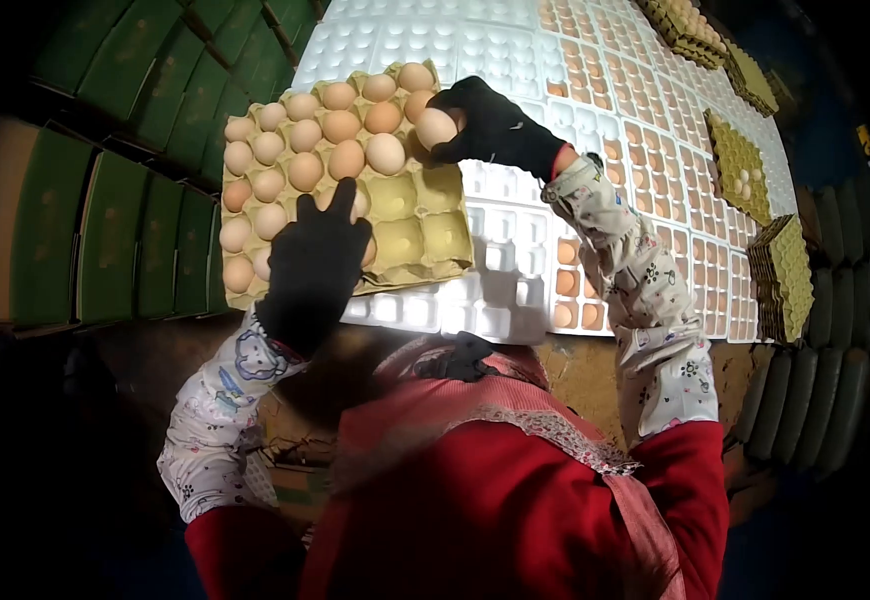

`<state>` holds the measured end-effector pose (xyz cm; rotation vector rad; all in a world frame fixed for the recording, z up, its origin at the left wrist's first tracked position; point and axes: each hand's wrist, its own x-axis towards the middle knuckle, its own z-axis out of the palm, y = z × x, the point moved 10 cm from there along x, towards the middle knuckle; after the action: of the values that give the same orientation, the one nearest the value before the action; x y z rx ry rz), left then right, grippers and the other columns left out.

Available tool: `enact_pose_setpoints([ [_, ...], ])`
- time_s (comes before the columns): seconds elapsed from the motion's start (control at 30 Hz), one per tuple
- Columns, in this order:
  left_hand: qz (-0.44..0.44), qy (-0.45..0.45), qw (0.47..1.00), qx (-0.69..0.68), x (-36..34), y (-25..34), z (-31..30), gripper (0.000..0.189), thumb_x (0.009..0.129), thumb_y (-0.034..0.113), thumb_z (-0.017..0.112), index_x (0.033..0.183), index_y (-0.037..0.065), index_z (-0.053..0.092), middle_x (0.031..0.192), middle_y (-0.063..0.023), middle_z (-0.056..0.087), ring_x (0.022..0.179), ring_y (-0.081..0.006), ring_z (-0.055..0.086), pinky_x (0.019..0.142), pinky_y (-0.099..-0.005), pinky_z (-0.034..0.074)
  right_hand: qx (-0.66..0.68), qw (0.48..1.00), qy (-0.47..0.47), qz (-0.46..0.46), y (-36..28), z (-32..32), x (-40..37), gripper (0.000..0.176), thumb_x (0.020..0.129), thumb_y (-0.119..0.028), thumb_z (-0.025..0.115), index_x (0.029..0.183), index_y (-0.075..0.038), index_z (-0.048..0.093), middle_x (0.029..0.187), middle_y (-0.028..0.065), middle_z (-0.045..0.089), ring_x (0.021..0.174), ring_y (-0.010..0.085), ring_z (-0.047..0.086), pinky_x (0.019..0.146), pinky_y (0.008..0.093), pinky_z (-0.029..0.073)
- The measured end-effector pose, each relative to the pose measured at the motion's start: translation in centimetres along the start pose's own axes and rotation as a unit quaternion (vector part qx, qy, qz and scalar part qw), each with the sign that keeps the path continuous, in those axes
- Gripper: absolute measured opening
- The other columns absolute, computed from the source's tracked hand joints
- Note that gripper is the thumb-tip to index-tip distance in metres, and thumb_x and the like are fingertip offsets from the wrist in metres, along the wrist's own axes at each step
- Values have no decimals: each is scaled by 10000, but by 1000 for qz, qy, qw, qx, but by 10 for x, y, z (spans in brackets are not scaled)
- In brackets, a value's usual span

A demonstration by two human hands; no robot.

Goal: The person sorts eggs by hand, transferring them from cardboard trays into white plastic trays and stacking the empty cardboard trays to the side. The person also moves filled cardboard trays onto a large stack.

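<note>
My right hand (490,125), in a black glove, is closed around a pale egg (436,130) at the right side of a yellowish pulp egg tray (435,228). Part of a browner surface shows between its fingers; I cannot make out whether that is a second egg. My left hand (313,265), also black-gloved, lies over the front of this tray with two fingers stretched out and apart. Eggs show partly beside it, and its palm side is hidden. Light and brown eggs (305,170) fill the tray's left and back cups. Several front right cups are bare.
White plastic trays (415,42) cover the table beneath and behind; those on the right hold brown eggs (567,283). Stacked pulp trays (783,280) stand at the right edge, near another pulp tray (735,165) with a few eggs. Green boxes (115,235) line the left.
</note>
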<state>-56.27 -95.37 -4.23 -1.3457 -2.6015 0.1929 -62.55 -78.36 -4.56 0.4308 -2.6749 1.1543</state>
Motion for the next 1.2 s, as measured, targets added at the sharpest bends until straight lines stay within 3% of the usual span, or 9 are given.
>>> enact_pose_setpoints([
  [0.03, 9, 13, 999, -46, -2, -4, -6, 231, 715, 163, 685, 924, 100, 609, 1222, -104, 515, 795, -278, 563, 549, -391, 500, 246, 949, -47, 191, 28, 7, -20, 460, 759, -302, 725, 1101, -15, 618, 910, 92, 650, 695, 152, 592, 580, 283, 478],
  [0.13, -52, -3, 990, -133, -8, -21, 0, 376, 621, 184, 775, 954, 107, 620, 1238, -129, 497, 922, -330, 558, 713, -435, 511, 649, 721, 40, 240, 64, 16, -86, 455, 927, -385, 543, 1205, -25, 528, 869, 54, 593, 639, 128, 525, 534, 251, 443],
  [0.23, -85, 89, 927, -354, -19, -29, -20, 503, 641, 160, 774, 1098, 74, 584, 1215, -138, 491, 1072, -299, 549, 859, -374, 478, 699, 689, 56, 181, 75, 8, -148, 364, 923, -223, 583, 1240, -86, 466, 1099, 99, 588, 744, 97, 548, 553, 223, 457],
  [0.33, -212, -43, 668, -712, -35, 24, 24, 536, 610, 132, 820, 1080, 33, 582, 1170, -140, 524, 1056, -268, 553, 871, -368, 462, 550, 764, 102, 322, 118, 7, -231, 376, 910, -145, 582, 1256, -67, 456, 1043, 88, 592, 773, 109, 573, 601, 243, 486],
  [0.37, -88, -33, 706, -702, -11, 66, 9, 545, 608, 155, 823, 1081, 41, 578, 1152, -139, 531, 1049, -272, 559, 869, -363, 464, 666, 648, 69, 363, 150, 35, -262, 463, 864, -118, 635, 1278, -40, 443, 1013, 82, 594, 816, 114, 595, 652, 259, 516],
  [0.5, 1, -38, 800, -598, 35, 179, 79, 498, 622, 194, 787, 1064, 72, 590, 1139, -149, 529, 998, -327, 581, 811, -385, 483, 251, 894, 31, 369, 167, 34, -290, 510, 782, -204, 719, 1219, -33, 517, 1039, 112, 578, 888, 216, 626, 736, 335, 533],
  [0.53, -54, -43, 816, -573, 38, 183, 106, 461, 623, 154, 767, 1051, 84, 611, 1136, -160, 527, 999, -339, 575, 806, -405, 474, 17, 994, 18, 107, 127, 17, -264, 478, 761, -199, 724, 1190, -69, 556, 1159, 120, 525, 950, 262, 612, 788, 368, 519],
  [0.8, 12, -161, 929, -333, 48, 208, 198, 471, 686, 60, 685, 1142, 141, 594, 1340, -130, 435, 969, -351, 564, 806, -433, 510, -105, 954, -248, 134, 142, 92, -253, 336, 746, -217, 703, 1065, -154, 617, 1271, 107, 480, 918, 286, 624, 688, 390, 531],
  [1.2, -180, 211, 815, -509, 117, 185, 250, 175, 925, 118, 455, 981, 54, 608, 1016, -123, 595, 961, -289, 568, 830, -380, 469, -30, 983, -15, 180, 200, 44, -191, 295, 722, -71, 666, 1010, -88, 605, 1058, 173, 537, 864, 370, 610, 768, 449, 499],
])
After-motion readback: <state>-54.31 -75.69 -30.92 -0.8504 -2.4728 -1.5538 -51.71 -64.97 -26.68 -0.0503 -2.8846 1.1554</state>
